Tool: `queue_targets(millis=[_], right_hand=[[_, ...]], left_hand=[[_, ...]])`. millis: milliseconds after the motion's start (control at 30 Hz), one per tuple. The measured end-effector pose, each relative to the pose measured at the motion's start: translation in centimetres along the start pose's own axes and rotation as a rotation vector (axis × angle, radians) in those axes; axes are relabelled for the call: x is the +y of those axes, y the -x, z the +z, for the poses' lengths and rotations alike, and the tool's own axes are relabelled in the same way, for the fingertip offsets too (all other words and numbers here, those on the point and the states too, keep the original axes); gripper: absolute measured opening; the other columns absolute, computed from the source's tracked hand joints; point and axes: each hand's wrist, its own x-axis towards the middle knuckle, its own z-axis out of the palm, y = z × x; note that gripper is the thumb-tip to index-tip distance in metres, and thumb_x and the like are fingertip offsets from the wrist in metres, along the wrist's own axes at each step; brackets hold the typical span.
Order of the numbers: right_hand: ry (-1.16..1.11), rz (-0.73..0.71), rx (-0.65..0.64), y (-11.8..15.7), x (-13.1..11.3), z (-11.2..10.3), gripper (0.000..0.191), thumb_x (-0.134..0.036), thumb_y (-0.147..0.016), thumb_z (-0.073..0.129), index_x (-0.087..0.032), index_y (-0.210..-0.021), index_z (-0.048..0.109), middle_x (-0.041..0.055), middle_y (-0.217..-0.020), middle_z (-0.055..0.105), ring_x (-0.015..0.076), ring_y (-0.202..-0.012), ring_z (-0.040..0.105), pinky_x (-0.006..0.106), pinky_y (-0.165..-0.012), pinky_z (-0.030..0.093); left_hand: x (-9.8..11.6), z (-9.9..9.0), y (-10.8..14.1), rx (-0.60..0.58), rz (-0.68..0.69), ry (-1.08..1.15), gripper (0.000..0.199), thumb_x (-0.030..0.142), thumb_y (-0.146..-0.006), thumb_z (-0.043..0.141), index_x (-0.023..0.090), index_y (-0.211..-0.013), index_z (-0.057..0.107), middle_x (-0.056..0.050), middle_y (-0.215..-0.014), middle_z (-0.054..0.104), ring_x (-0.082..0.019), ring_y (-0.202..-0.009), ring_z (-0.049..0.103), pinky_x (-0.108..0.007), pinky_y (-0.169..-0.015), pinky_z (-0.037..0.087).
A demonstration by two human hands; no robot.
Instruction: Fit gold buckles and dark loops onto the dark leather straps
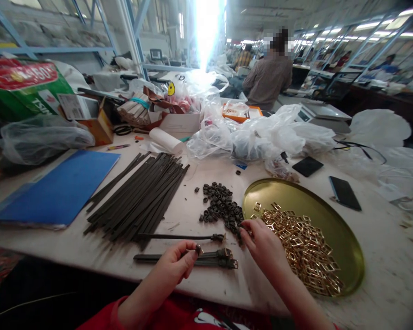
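Note:
My left hand (179,265) is closed in a pinch on a small dark piece with a gold glint (198,250), above the front of the table. Just beyond and beneath it lie several dark straps with gold buckles (227,259). One more strap (179,236) lies behind them, its buckle end to the right. My right hand (259,240) reaches to the right edge of a pile of small dark strap loops (220,201), thumb and forefinger pinched at a loop. Beside this hand, a golden tray (354,270) holds a heap of gold rectangular buckles (306,247).
Long dark strips (141,197) lie in a stack left of the loops, beside a blue folder (58,188). Clear plastic bags (261,133), a white box (179,123) and scissors (124,130) crowd the back. Right lies a phone (344,192). A person (270,75) stands beyond.

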Motion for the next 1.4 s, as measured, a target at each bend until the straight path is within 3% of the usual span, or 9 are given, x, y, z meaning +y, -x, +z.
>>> queue_targets(millis=[133, 300, 400, 533, 700, 900, 1033, 1167, 1400], right_hand=[[0.273, -0.035, -0.102, -0.9, 0.5, 1.0, 0.01, -0.021, -0.082, 0.048, -0.017, -0.077, 0.056, 0.0072, -0.076, 0.06, 0.0207, -0.07, 0.057, 0.029, -0.061, 0.037], [0.217, -0.037, -0.091, -0.9, 0.2, 1.2, 0.009, -0.016, -0.079, 0.047, -0.017, -0.074, 0.055, 0.0081, -0.075, 0.06, 0.0214, -0.071, 0.056, 0.029, -0.063, 0.038], [-0.156, 0.014, -0.128, -0.1, -1.1, 0.3, 0.007, -0.019, -0.077, 0.047, -0.018, -0.077, 0.054, 0.004, -0.072, 0.059, 0.0176, -0.066, 0.055, 0.027, -0.06, 0.039], [-0.8, 0.097, -0.395, 1.1, -4.4, -0.6, 0.012, -0.029, -0.077, 0.049, -0.018, -0.08, 0.054, -0.0022, -0.062, 0.053, 0.0114, -0.054, 0.046, 0.022, -0.05, 0.036], [-0.976, 0.126, -0.474, 1.5, -6.2, -0.4, 0.017, -0.032, -0.076, 0.049, -0.017, -0.077, 0.055, -0.0035, -0.059, 0.05, 0.0095, -0.051, 0.043, 0.021, -0.048, 0.035], [-0.797, 0.0, -0.371, 2.0, -6.2, 0.0, 0.018, -0.029, -0.082, 0.043, -0.018, -0.081, 0.058, -0.0023, -0.059, 0.054, 0.0124, -0.054, 0.05, 0.023, -0.051, 0.039], [-0.702, -0.061, -0.259, 2.5, -6.2, 0.2, 0.017, -0.03, -0.081, 0.049, -0.019, -0.086, 0.061, 0.0021, -0.074, 0.064, 0.0159, -0.066, 0.057, 0.025, -0.06, 0.043], [-0.749, -0.063, -0.311, 2.6, -6.2, 0.8, 0.017, -0.028, -0.081, 0.05, -0.02, -0.086, 0.065, 0.0039, -0.083, 0.068, 0.0186, -0.077, 0.06, 0.028, -0.069, 0.045], [-0.824, 0.074, -0.151, 3.5, -6.8, 2.7, 0.017, -0.031, -0.081, 0.052, -0.018, -0.088, 0.06, 0.0026, -0.074, 0.065, 0.0168, -0.064, 0.059, 0.027, -0.06, 0.046]], left_hand=[[-0.3, 0.5, -0.2, -0.024, -0.01, -0.031, 0.045, 0.056, -0.07, 0.056, 0.015, -0.086, 0.05, 0.012, -0.041, 0.032, -0.005, -0.039, 0.019, -0.019, -0.04, 0.01], [0.3, 0.7, 0.0, -0.035, -0.024, -0.012, 0.042, 0.053, -0.069, 0.059, 0.015, -0.086, 0.051, 0.012, -0.042, 0.033, -0.004, -0.037, 0.017, -0.019, -0.038, 0.008], [0.9, 1.0, 0.2, -0.107, -0.045, 0.059, 0.039, 0.051, -0.071, 0.058, 0.015, -0.084, 0.05, 0.012, -0.044, 0.032, -0.003, -0.037, 0.015, -0.02, -0.038, 0.006], [1.0, 1.3, -0.1, -0.148, -0.021, -0.016, 0.036, 0.05, -0.074, 0.055, 0.015, -0.082, 0.053, 0.011, -0.044, 0.032, -0.004, -0.037, 0.018, -0.018, -0.037, 0.011], [0.5, 1.1, -0.2, -0.045, 0.164, -0.33, 0.028, 0.04, -0.077, 0.05, 0.013, -0.074, 0.057, 0.007, -0.049, 0.041, -0.006, -0.044, 0.034, -0.018, -0.043, 0.026], [0.4, 1.2, 0.2, 0.003, 0.191, -0.485, 0.021, 0.029, -0.079, 0.045, 0.014, -0.072, 0.056, 0.007, -0.05, 0.041, -0.008, -0.046, 0.037, -0.019, -0.045, 0.028], [0.5, 1.3, 0.0, 0.022, 0.212, -0.498, 0.021, 0.029, -0.08, 0.045, 0.014, -0.069, 0.057, 0.007, -0.05, 0.042, -0.009, -0.047, 0.039, -0.019, -0.046, 0.029], [0.1, 1.5, -0.2, -0.013, 0.21, -0.458, 0.022, 0.03, -0.08, 0.044, 0.014, -0.071, 0.056, 0.007, -0.051, 0.041, -0.009, -0.048, 0.038, -0.019, -0.046, 0.029], [-0.5, 2.0, 0.2, 0.064, 0.276, -0.335, 0.027, 0.014, -0.079, 0.037, 0.014, -0.104, 0.046, 0.005, -0.057, 0.049, -0.011, -0.054, 0.045, -0.021, -0.055, 0.035]])
